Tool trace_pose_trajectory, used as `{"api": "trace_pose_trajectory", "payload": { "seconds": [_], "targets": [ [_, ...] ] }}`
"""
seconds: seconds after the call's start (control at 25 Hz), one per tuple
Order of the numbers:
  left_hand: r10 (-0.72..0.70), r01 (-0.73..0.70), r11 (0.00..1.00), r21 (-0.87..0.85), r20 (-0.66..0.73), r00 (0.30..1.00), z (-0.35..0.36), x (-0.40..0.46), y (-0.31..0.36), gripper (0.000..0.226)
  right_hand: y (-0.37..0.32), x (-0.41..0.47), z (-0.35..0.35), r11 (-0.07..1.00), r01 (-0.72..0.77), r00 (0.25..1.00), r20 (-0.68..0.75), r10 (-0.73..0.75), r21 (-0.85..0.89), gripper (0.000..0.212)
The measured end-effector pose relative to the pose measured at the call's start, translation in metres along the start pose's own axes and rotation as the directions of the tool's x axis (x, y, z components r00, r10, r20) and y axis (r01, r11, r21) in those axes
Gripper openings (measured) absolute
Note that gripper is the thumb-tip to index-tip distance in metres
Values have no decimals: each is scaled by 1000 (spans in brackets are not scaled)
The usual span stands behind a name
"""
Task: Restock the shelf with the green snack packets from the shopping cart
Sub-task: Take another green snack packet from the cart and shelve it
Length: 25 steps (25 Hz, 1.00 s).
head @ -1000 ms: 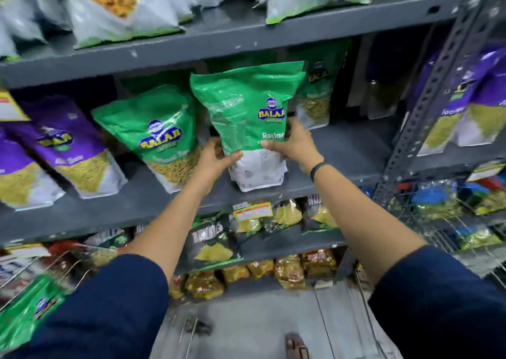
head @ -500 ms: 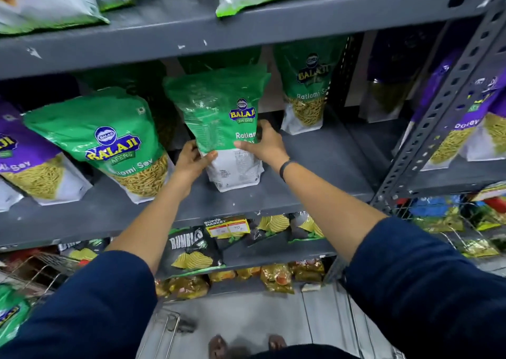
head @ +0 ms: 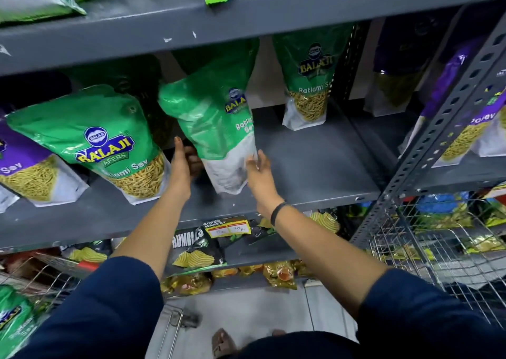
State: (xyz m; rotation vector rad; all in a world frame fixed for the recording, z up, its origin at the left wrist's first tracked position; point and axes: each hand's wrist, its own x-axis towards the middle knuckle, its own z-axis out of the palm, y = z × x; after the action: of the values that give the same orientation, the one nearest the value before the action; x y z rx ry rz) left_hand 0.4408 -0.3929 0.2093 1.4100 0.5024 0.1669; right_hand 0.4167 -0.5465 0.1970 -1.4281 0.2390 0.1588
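Observation:
A green snack packet [head: 216, 128] stands on the grey middle shelf [head: 315, 164], leaning with its top to the left. My left hand [head: 182, 167] grips its lower left edge, fingers curled behind it. At its lower right edge my right hand [head: 258, 175] has its fingers spread and just touches the white bottom. Two more green packets rest on the same shelf, one to the left [head: 90, 139] and one at the back right [head: 309, 79]. Another green packet [head: 13, 320] lies in the wire shopping cart [head: 41, 271] at the lower left.
The upper shelf [head: 246, 16] sits close above the packet tops. Purple packets stand at the far left [head: 16, 153] and right [head: 471, 117]. A perforated steel post [head: 438, 139] divides the bays. A wire basket [head: 438, 249] is lower right; chip bags [head: 194, 252] fill lower shelves.
The packet went further back onto the shelf and tipped left. My right hand slid off its front to the right edge and opened; my left hand stayed at its left side.

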Motion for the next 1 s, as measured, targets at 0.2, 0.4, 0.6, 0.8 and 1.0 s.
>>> {"api": "trace_pose_trajectory", "payload": {
  "seconds": [0.2,0.4,0.6,0.8,1.0],
  "targets": [
    [-18,18,999,-39,5,1000,-2,2,-3,42,-5,9,-1,998,37,981,-191,-27,48,42],
    [-3,2,1000,-14,-31,1000,30,-10,-11,34,1,8,13,996,59,981,-190,-45,65,39],
    [187,-144,973,181,-254,949,31,-19,-16,46,-28,27,-13,999,-21,990,-136,26,43,45],
    [-22,23,999,-49,15,1000,21,2,-15,73,-7,19,-8,995,-98,993,-72,98,-2,52],
    [-9,13,998,69,-57,998,25,-8,-32,96,-20,44,-13,990,-121,991,44,124,-73,53]
  ]
}}
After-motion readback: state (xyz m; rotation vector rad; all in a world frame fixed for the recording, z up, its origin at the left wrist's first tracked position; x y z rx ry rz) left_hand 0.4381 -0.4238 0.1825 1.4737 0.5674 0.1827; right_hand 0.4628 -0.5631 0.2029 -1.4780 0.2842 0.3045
